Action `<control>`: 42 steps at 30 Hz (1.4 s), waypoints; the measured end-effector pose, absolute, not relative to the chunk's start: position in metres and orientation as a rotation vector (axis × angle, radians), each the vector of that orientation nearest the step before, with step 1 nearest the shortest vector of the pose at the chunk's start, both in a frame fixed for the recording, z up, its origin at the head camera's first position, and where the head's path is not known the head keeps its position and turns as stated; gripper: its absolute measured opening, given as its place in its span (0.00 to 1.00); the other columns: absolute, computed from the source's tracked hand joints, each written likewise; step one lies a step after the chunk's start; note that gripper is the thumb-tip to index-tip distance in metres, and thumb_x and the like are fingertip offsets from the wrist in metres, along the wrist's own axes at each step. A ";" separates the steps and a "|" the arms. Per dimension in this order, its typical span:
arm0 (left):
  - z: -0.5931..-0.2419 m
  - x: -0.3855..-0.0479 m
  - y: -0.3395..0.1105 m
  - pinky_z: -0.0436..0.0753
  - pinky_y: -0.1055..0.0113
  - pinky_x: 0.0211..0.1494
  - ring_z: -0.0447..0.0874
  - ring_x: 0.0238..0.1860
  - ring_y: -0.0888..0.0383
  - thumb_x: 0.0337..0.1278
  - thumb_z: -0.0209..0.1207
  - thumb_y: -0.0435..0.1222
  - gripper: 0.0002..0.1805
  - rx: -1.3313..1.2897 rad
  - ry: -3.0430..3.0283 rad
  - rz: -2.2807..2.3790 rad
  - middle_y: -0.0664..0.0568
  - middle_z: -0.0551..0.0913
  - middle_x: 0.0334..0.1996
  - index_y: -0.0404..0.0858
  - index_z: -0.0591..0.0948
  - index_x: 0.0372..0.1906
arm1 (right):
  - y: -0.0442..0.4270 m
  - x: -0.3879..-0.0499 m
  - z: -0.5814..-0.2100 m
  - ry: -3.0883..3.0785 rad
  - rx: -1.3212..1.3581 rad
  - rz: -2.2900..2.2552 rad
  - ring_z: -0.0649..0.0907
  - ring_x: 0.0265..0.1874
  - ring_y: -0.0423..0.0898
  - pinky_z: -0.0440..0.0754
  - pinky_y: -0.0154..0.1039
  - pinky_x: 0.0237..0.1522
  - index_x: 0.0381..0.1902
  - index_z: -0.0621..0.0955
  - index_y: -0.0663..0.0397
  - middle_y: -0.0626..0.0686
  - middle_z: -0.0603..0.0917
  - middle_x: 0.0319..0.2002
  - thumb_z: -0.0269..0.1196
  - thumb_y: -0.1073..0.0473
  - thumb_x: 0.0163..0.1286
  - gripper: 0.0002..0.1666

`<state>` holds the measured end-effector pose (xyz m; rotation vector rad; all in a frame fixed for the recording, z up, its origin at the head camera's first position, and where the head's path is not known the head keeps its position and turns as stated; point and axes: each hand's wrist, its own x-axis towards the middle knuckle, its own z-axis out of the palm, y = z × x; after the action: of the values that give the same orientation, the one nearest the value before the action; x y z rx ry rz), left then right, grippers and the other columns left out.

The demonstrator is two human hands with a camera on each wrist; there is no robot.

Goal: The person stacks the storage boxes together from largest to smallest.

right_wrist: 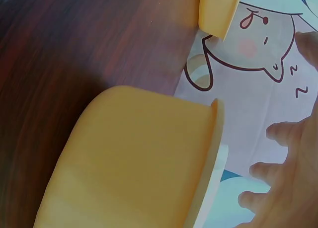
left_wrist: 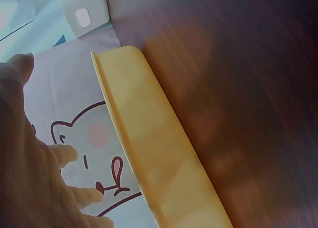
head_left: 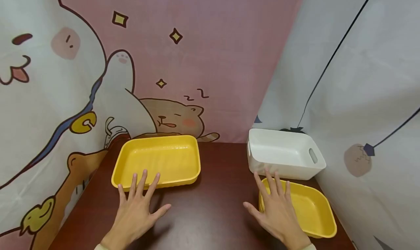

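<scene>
Bench (head_left: 210, 210) holds a big yellow tray (head_left: 164, 157) just ahead of the left hand (head_left: 136, 211), long side going across; a small yellow tray (head_left: 313, 208) is nearest the right hand (head_left: 278, 210). Both hands spread wide, holding nothing.

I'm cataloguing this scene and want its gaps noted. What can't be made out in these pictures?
Head view: the near left part of the small yellow tray, covered by the right hand.
Left wrist view: the inside of the large yellow tray, hidden by its outer wall; part of the left hand, cut off by the left edge.
Right wrist view: most of the white basket, behind the small yellow tray.
</scene>
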<state>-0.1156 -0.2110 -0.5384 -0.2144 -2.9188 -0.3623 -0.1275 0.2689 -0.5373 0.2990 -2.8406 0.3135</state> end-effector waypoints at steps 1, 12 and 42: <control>-0.538 -0.116 -0.211 0.46 0.05 0.82 0.51 0.94 0.22 0.69 0.63 0.80 0.59 -0.211 -2.918 -0.371 0.37 0.55 0.97 0.61 0.61 0.97 | 0.267 -0.128 -0.538 -2.838 0.304 0.318 0.55 0.95 0.74 0.48 0.88 0.88 0.98 0.56 0.28 0.60 0.53 0.98 0.68 0.19 0.75 0.64; -0.534 -0.125 -0.215 0.46 0.05 0.82 0.50 0.95 0.23 0.72 0.57 0.82 0.58 -0.156 -2.920 -0.388 0.35 0.55 0.96 0.63 0.57 0.97 | 0.245 -0.143 -0.537 -2.830 0.356 0.339 0.59 0.94 0.74 0.54 0.85 0.89 0.98 0.58 0.32 0.63 0.57 0.96 0.68 0.21 0.77 0.62; -0.547 -0.152 -0.254 0.41 0.03 0.81 0.46 0.92 0.14 0.82 0.57 0.72 0.54 0.017 -2.923 -0.549 0.23 0.53 0.93 0.45 0.60 0.96 | 0.145 -0.188 -0.534 -2.820 0.566 0.632 0.66 0.93 0.67 0.66 0.70 0.92 0.96 0.63 0.44 0.60 0.66 0.94 0.63 0.29 0.87 0.52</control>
<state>-0.1516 -0.2538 -0.5469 0.0168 -2.9227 -0.5486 -0.1882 0.1446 -0.5339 0.5655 -2.8202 0.6321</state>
